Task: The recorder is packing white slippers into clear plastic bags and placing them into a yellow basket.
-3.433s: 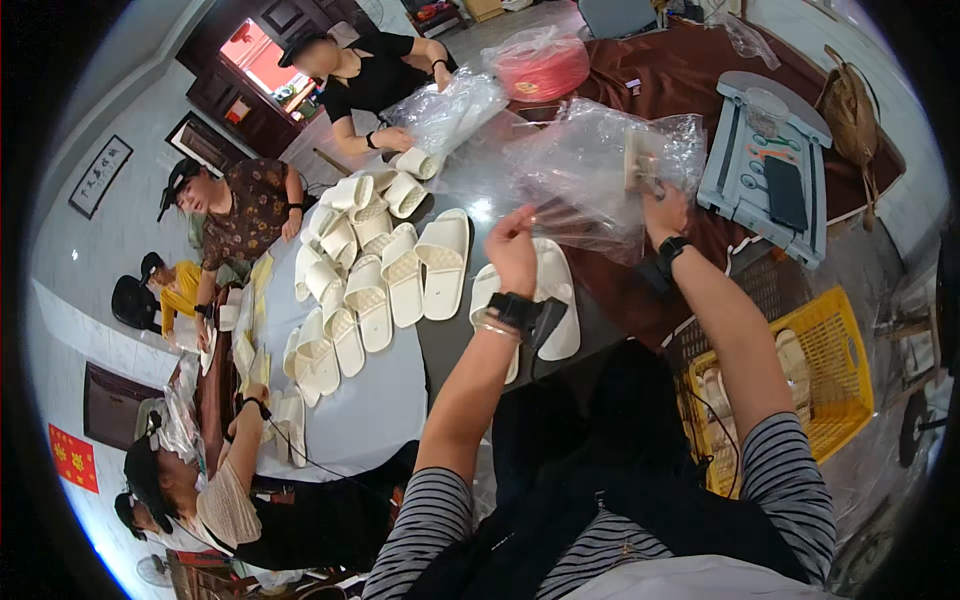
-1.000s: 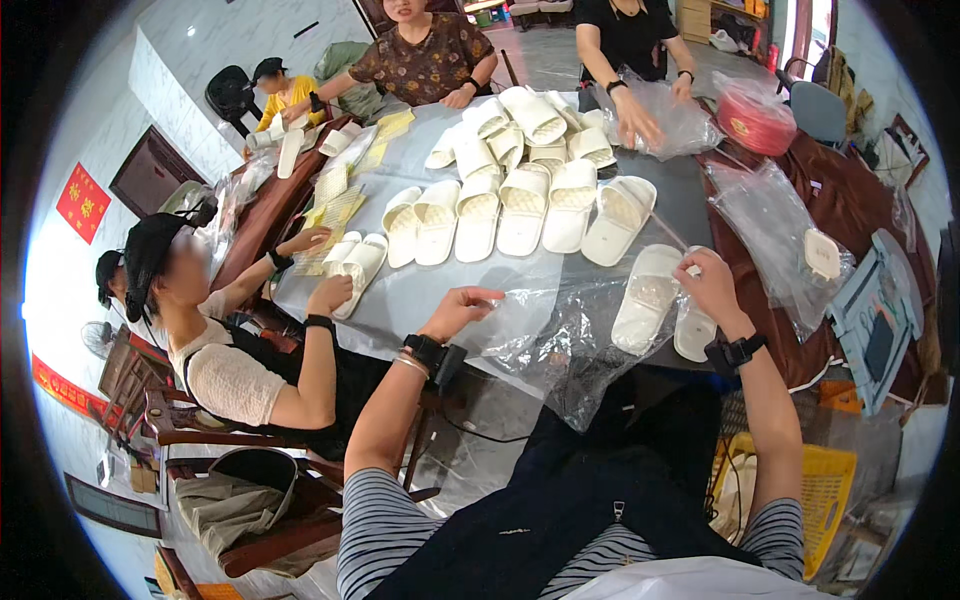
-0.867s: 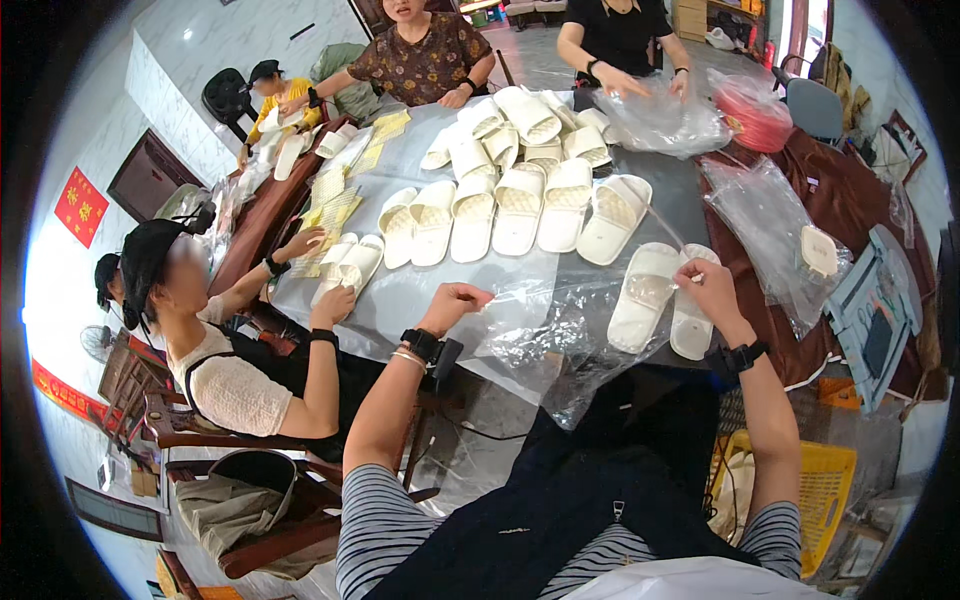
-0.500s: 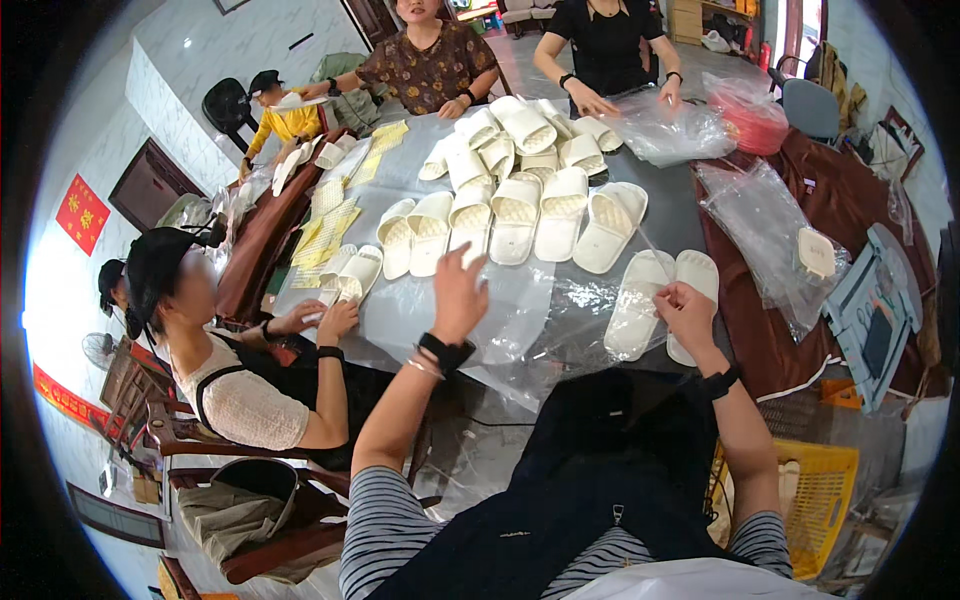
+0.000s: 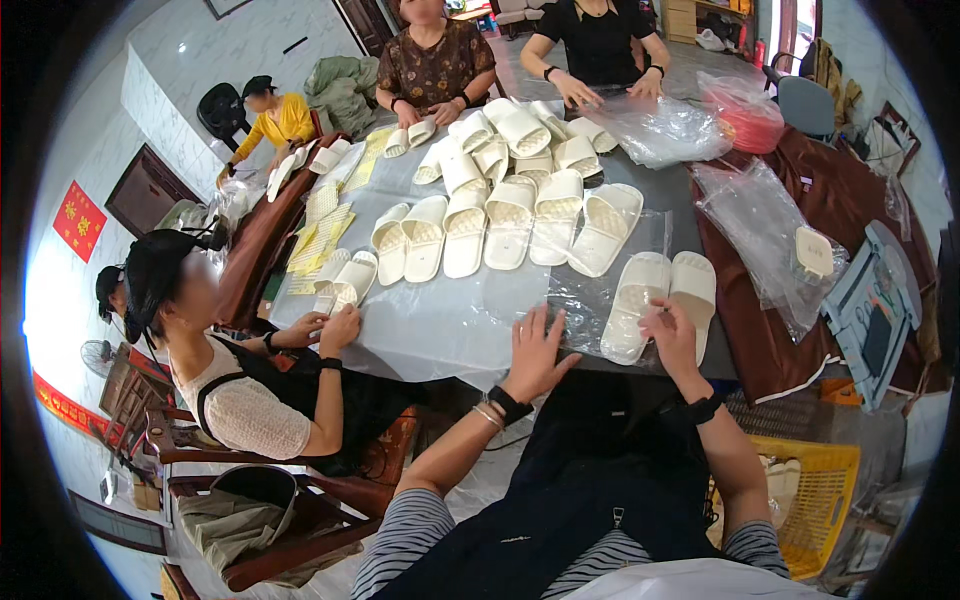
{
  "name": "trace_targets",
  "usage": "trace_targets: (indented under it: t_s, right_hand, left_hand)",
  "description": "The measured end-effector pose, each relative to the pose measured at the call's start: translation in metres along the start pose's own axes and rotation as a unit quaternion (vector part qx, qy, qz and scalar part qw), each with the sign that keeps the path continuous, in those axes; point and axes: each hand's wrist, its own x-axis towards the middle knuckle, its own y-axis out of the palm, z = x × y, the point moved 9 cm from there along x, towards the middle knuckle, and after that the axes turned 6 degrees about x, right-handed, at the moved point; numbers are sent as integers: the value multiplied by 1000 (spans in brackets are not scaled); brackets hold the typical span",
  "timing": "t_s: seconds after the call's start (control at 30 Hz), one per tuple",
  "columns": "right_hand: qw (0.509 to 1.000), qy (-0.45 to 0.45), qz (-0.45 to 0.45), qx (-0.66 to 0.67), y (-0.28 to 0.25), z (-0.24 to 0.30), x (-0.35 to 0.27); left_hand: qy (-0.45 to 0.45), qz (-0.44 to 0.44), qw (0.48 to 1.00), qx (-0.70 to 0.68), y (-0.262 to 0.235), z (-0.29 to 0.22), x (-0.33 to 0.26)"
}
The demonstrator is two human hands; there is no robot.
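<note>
My left hand lies with its fingers spread at the near table edge, on clear plastic film. My right hand is over the near right pair, its fingers loosely bent and apart, with nothing visible in them. Beneath its fingertips is a cream slipper, with shiny plastic around it. Close beside that one lies its mate, another cream slipper. Beyond my hands stands a row of cream slippers, toes pointing away, and behind the row is a heap of more.
To the left a person handles a pair of slippers beside yellow printed sheets. Two people stand across the table. Plastic bags and a red bundle lie far right; below right is a yellow crate.
My left hand has come down and right from the row to the near table edge. My right hand's pinch has loosened. Across the table, a person has brought slippers onto the tabletop.
</note>
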Motion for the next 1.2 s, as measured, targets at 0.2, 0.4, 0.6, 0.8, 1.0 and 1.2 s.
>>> trace_targets:
  t_s: [0.2, 0.4, 0.6, 0.8, 1.0, 1.2]
  right_hand:
    - [992, -51, -105, -48, -83, -14, -26]
    - [909, -190, -56, -366, -40, 40, -39]
    - [886, -183, -31, -426, -15, 28, -23]
    - [889, -122, -35, -440, -7, 20, 1]
    - [888, -102, -71, -444, -25, 3, 24]
    - [894, -127, -89, -420, -32, 3, 27]
  left_hand:
    - [-26, -43, 998, -40, 13, 42, 3]
    - [-20, -42, 999, 12, 13, 36, -1]
    - [-27, -34, 999, 18, 14, 36, 2]
    - [-37, -30, 999, 12, 12, 35, 0]
    - [-37, -32, 999, 20, 13, 37, 3]
    - [-39, -36, 998, 20, 13, 36, 3]
